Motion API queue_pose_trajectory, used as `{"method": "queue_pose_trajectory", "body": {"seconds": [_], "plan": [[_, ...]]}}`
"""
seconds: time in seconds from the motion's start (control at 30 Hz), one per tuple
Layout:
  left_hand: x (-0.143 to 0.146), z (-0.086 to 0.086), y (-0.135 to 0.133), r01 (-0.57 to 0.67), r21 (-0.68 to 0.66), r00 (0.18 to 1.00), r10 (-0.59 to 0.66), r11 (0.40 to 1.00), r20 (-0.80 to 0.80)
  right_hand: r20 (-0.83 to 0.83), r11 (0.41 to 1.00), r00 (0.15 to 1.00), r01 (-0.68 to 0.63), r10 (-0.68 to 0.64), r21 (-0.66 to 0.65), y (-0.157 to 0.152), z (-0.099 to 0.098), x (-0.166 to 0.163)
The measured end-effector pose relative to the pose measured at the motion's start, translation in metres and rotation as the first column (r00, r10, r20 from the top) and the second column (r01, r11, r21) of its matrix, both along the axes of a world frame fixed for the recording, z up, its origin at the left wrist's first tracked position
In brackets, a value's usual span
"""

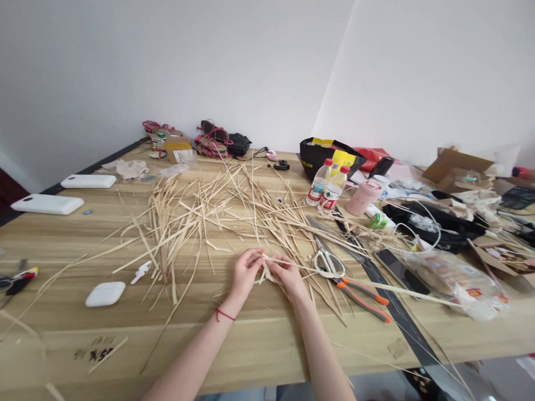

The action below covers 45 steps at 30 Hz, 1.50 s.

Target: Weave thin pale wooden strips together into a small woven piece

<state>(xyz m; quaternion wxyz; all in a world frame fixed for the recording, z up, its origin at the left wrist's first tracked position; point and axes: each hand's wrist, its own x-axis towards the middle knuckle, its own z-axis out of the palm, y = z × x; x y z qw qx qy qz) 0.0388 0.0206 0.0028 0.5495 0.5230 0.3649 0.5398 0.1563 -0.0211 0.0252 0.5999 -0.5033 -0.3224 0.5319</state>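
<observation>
Both hands meet over the front middle of the wooden table. My left hand [246, 273], a red cord at its wrist, pinches a small pale woven straw piece [265, 270] from the left. From the other side my right hand [291, 276] has its fingers closed on the same piece. Long pale strips stick out of it, some upward and one far to the right. Behind the hands lies a loose heap of dry straw strips [192, 209]. Just right of my right hand are scissors [329, 264] with white handles and orange-handled pliers [364, 299].
Two bottles with red caps [332, 189], a pink cup [365, 197] and a black bag [312, 157] stand at the back right. A phone [401, 271] and bagged bread [452, 275] lie at right. At left are a white earbud case [105, 294] and white power banks [48, 204].
</observation>
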Motion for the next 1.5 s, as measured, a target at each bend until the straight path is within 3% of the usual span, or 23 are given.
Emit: {"method": "queue_pose_trajectory", "body": {"seconds": [0.33,0.8,1.17,1.5], "plan": [[0.002,-0.007,0.0,0.011,0.001,1.0,-0.011,1.0,0.017,0.052,0.999,0.998,0.04,-0.042,0.034,0.003,-0.016,0.005],[0.004,-0.004,-0.002,-0.004,0.001,0.999,0.004,1.0,0.043,0.12,0.996,0.989,0.08,-0.085,0.042,-0.001,-0.009,0.002],[0.003,0.002,-0.005,0.012,-0.104,0.993,0.0,0.995,0.118,0.16,0.996,0.985,0.055,-0.065,0.063,-0.002,-0.015,0.004],[0.002,-0.002,-0.003,-0.046,-0.004,0.998,0.046,0.999,0.052,0.33,0.981,0.933,0.089,-0.143,0.173,-0.002,-0.01,0.0]]}}
